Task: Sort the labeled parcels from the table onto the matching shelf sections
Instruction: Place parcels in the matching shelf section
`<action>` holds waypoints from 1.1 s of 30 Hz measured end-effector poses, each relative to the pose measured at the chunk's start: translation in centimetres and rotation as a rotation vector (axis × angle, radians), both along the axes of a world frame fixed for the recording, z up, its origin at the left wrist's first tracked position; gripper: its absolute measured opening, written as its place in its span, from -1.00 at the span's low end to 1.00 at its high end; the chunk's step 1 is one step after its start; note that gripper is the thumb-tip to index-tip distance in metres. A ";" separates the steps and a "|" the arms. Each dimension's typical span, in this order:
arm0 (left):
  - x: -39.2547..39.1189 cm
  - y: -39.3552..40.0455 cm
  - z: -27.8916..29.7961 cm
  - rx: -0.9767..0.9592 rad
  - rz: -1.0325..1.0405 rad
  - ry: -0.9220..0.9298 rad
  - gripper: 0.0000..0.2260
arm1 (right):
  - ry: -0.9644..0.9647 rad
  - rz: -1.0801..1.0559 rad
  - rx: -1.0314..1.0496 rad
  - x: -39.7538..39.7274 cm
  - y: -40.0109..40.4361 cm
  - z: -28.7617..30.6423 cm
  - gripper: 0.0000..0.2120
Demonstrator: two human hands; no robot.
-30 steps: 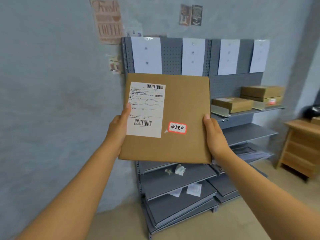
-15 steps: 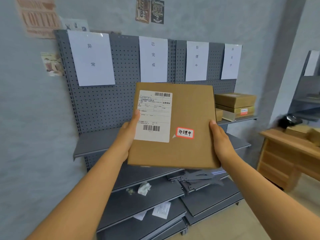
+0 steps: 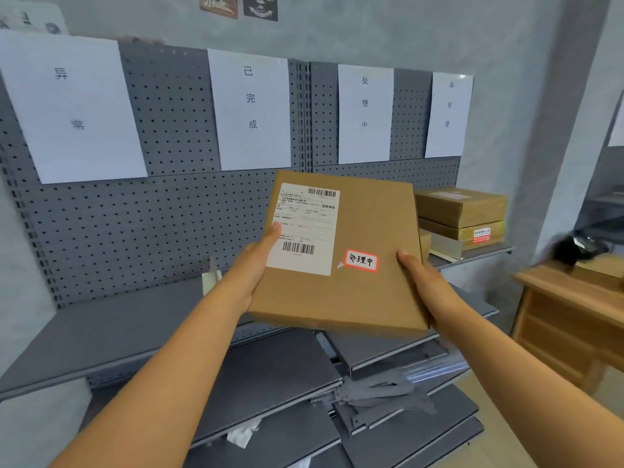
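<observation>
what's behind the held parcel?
Behind the parcel: pegboard, shelf, and part of a box at its right edge. Whatever lies on the shelf directly behind it is covered.

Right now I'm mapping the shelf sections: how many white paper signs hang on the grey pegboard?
4, in a row along the pegboard: far-left sign, second sign, third sign above the held parcel, fourth sign above the stacked boxes. None appears hidden.
</observation>
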State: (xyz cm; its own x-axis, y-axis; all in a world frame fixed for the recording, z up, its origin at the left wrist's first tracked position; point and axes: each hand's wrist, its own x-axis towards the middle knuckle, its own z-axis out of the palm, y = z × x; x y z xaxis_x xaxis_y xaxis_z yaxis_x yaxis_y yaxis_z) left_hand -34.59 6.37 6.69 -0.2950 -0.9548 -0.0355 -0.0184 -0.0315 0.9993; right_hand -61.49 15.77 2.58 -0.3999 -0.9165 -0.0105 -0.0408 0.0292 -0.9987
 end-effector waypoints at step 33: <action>-30.8 -27.2 -0.9 0.160 0.222 -0.129 -0.68 | 0.093 0.294 0.223 -33.5 -37.3 2.8 -0.65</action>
